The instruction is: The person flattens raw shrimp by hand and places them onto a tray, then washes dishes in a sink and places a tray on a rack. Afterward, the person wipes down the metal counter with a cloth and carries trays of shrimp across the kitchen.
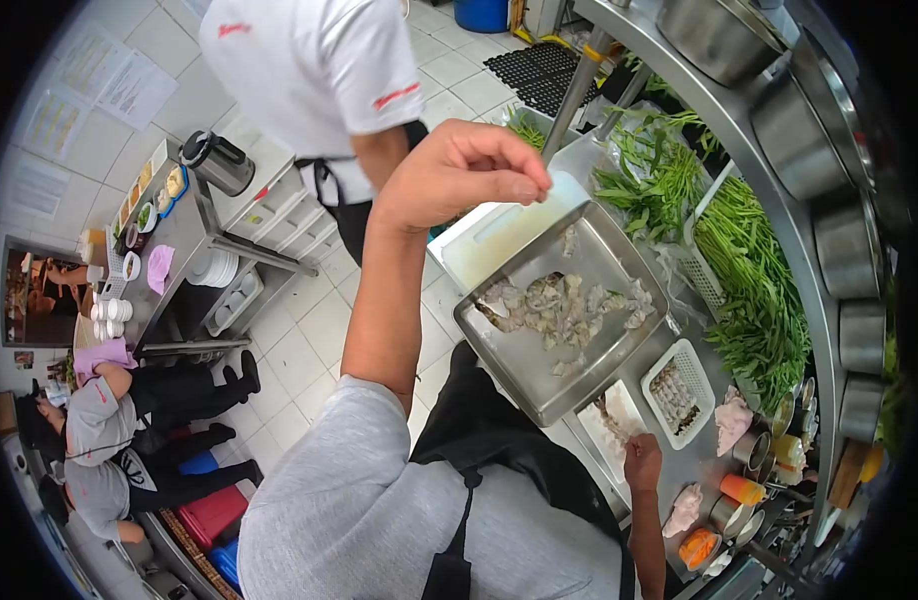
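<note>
The left hand is hovering above the far corner of the tray, fingers bunched together at the tips; whether anything is pinched between them cannot be told. The hand is not touching the tray. The tray, a shallow steel one, is sitting on the bench at its near edge, overhanging slightly toward the person. Pale meat pieces are lying scattered across the tray's middle and far side; the near part is bare metal.

The right hand is resting at the bench's near edge, fingers curled together on the corner of a white container holding pale food; the grip itself is not clear. Just beside that container a white basket is holding small greyish pieces.

A white board is lying under the tray's far corner. Greens are piled along the back of the bench, with steel pots ranged on the shelf behind them. Small sauce cups are standing at the bench's right end, next to pink lumps.

A second person in a white shirt is standing beyond the left hand. Two further people are crouching on the floor at far left, well apart from the bench.
</note>
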The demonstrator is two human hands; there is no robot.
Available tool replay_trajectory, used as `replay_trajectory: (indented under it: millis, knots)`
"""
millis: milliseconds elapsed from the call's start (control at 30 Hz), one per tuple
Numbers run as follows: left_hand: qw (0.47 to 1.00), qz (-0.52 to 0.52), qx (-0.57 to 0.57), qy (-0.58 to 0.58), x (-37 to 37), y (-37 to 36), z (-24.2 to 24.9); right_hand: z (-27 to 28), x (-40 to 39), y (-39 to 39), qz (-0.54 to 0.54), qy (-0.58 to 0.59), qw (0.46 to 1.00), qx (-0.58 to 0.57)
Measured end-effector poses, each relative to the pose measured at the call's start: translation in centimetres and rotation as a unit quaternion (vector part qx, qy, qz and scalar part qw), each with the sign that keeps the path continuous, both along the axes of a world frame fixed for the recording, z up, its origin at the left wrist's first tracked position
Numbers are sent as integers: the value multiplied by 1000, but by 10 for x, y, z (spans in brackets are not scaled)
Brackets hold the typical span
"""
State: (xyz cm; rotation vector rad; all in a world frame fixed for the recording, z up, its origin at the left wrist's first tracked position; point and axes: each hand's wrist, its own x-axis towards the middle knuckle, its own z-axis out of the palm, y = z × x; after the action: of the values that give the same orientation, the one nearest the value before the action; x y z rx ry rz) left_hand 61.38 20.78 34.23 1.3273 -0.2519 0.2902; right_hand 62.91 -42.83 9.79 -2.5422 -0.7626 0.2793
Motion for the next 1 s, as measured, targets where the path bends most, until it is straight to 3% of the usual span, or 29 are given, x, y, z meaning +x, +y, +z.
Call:
replay_trajectory:
  millis: [67, 133, 200, 233, 267, 333, 367, 400, 433, 467, 500, 533, 567, 600, 633, 667, 767, 800, 833, 867, 933, 1000]
  knots:
    - [998, -33, -19, -39, 15, 38, -53, -1, -2, 1, -39, 27, 999, -20]
    - [967, -113, -211, -90, 34, 69, -119, 2, -3, 3, -41, 27, 998, -38]
    - [941, -7, -301, 154, 44, 113, -248, 3, -2, 8, -40, 27, 997, -52]
    - [944, 112, 55, 307, 42, 106, -292, 3, -4, 8, -66, 36, 996, -49]
    - [792, 211, 405, 407, 38, 95, -331, 2, -6, 10, -91, 45, 994, -44]
    - [820, 199, 165, 511, 6, 104, -416, 5, -6, 19, -103, 45, 993, -47]
    - [805, 245, 95, 531, 0, 110, -429, 9, -11, 17, -112, 50, 991, -55]
    - [783, 288, 28, 550, -5, 119, -439, 8, -9, 12, -55, 3, 996, -64]
    - [814, 281, 51, 507, -11, 140, -442, 5, -8, 10, -1, -41, 996, -74]
    - [835, 272, 154, 454, -22, 161, -443, 0, -15, 5, -104, 20, 987, -119]
    - [857, 273, 47, 434, -36, 210, -488, -7, -18, -5, -41, -35, 992, -112]
    - [839, 303, 427, 148, -43, 246, -534, 0, -18, 1, -75, 3, 990, -121]
    - [862, 303, 161, 373, -20, 202, -419, -3, -22, -3, -90, 1, 987, -135]
    - [891, 323, 176, 265, -12, 177, -377, 1, -24, -6, -102, 1, 987, -121]
    - [880, 331, 202, 274, 4, 139, -308, 9, -25, 0, -133, 19, 984, -120]
    - [900, 328, 152, 245, 14, 82, -247, 9, -24, -2, -118, -9, 988, -97]
    - [955, 179, 174, 163, 16, -49, -152, 17, -25, 5, -151, 31, 986, -67]
    - [958, 112, 208, 160, 12, -97, -129, 18, -24, 4, -139, 27, 988, -56]
    - [973, 44, 139, 178, 5, -152, -125, 16, -23, 3, -124, 21, 991, -43]
    - [953, -19, 270, 132, 2, -192, -120, 13, -24, 3, -128, 17, 991, -32]
    - [933, -107, 339, 58, -6, -280, -128, 8, -25, 1, -110, -31, 993, 7]
    - [870, -139, 473, 6, -15, -344, -166, 6, -25, -2, -104, -30, 994, 22]
